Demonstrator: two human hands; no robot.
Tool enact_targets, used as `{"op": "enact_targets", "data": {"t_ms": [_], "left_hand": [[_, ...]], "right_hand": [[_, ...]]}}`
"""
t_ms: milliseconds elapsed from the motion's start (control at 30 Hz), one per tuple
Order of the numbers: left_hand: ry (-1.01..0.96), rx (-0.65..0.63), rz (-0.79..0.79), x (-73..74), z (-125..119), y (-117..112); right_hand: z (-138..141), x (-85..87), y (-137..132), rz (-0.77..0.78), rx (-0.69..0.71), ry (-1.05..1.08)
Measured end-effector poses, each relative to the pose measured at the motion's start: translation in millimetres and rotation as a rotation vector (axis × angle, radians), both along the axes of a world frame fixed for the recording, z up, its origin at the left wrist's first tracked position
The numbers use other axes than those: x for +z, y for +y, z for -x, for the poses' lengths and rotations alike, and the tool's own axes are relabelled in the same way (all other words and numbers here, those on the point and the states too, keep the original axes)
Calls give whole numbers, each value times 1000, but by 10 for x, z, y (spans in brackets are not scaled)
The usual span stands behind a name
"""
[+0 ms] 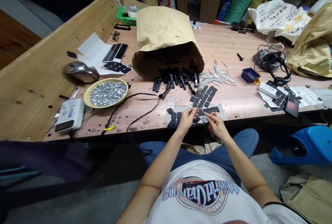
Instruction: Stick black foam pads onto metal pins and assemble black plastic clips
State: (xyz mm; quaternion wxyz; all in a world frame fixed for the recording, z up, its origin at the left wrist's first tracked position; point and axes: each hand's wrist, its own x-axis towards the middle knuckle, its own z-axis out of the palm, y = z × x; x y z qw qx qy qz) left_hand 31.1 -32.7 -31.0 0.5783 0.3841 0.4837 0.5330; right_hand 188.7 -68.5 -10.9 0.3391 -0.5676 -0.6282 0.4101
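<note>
Both hands meet over the table's front edge, above a grey sheet with black rounded pads (173,116). My right hand (216,124) pinches a thin silver rod (201,110), which points toward my left hand. My left hand (188,118) is closed in a pinch; whatever sits between its fingertips is too small to make out. More black pads (204,96) lie just beyond the fingers. Behind them is a loose pile of silver rods (216,77). Tiny silver pieces (170,101) are scattered left of the pads. Black plastic parts (176,78) spill from a paper sack (166,26).
A yellow bowl of small metal pieces (107,94) stands left, beside a white box-shaped device (70,115). A black cable (140,94) crosses the tabletop. Right are a dark blue tray (250,75), a head strap with wires (278,66) and a phone (292,105). A blue stool (308,144) stands below.
</note>
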Motion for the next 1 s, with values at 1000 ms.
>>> {"op": "enact_targets", "data": {"t_ms": [1000], "left_hand": [[746, 161, -72, 205, 246, 523]], "right_hand": [[767, 237, 1470, -129, 92, -903]]}}
